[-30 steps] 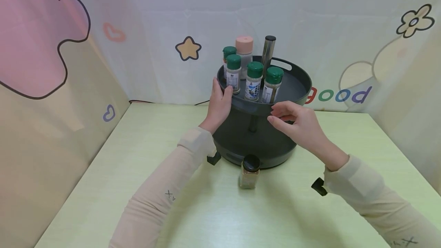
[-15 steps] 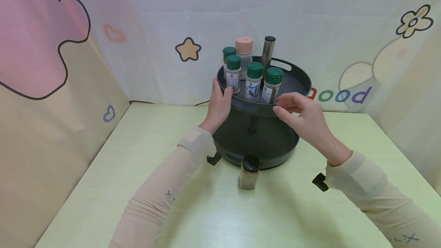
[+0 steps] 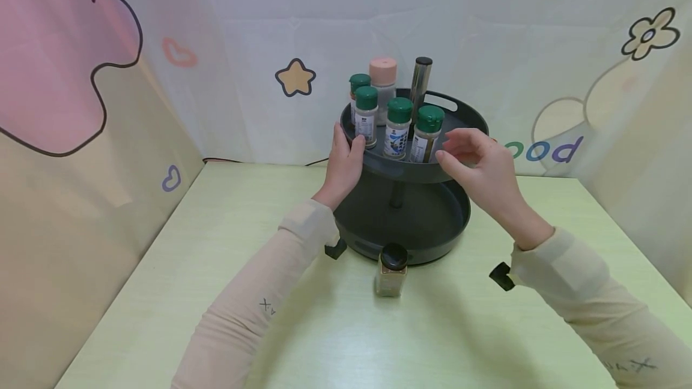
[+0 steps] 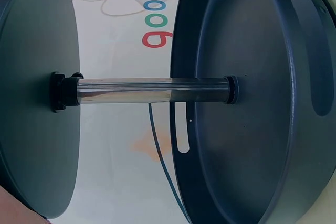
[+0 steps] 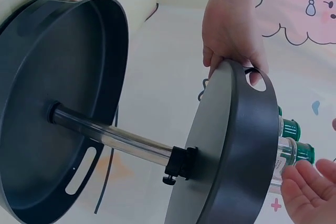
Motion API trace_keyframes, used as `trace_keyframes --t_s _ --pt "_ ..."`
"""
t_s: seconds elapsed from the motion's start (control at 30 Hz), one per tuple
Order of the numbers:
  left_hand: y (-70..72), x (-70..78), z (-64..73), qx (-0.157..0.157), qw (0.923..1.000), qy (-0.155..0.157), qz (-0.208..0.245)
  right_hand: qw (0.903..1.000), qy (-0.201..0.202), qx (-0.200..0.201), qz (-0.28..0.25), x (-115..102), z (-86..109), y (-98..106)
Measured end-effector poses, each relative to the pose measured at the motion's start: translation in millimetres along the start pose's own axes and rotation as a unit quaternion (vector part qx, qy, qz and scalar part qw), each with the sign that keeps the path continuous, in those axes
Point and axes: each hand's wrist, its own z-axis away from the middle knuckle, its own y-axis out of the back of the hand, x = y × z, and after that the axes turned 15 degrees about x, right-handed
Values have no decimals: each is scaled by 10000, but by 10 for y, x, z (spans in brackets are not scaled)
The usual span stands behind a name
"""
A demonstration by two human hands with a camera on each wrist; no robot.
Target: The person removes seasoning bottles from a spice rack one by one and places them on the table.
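A dark two-tier round rack stands on the table. On the left side of its upper tray (image 3: 386, 168), my left hand (image 3: 345, 164) grips the rim; in the right wrist view, a finger of that left hand (image 5: 232, 27) shows through the handle slot. My right hand (image 3: 486, 176) hovers at the tray's front right rim, fingers loosely bent around nothing. Nearest to it is a green-capped spice bottle (image 3: 427, 134). Beside that stand another green-capped bottle (image 3: 397, 131), a third (image 3: 366, 119) and a fourth one behind. A pink-capped bottle (image 3: 383, 74) is at the back.
A square spice jar (image 3: 391, 278) with a black lid stands on the table before the lower tray (image 3: 432, 252). A metal post (image 4: 152, 91) joins the tiers, and its top (image 3: 421, 80) rises above the upper tray. A patterned curtain (image 3: 243, 47) hangs behind.
My right hand has moved up and a little right along the upper tray's rim, away from the front bottle. My left hand and the bottles have stayed put.
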Motion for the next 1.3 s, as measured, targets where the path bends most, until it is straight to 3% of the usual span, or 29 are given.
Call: trace_keyframes --t_s 0.5,0.77,1.3 --pt "-6 -11 8 -1 10000 -14 -21 9983 -423 -356 161 -28 -157 -69" --pt "-3 -11 7 9 10000 56 -51 9921 -826 -798 500 -76 -218 -111" --pt "-4 -16 10 48 9999 55 -70 9835 -1199 -1100 792 -67 -339 -223"
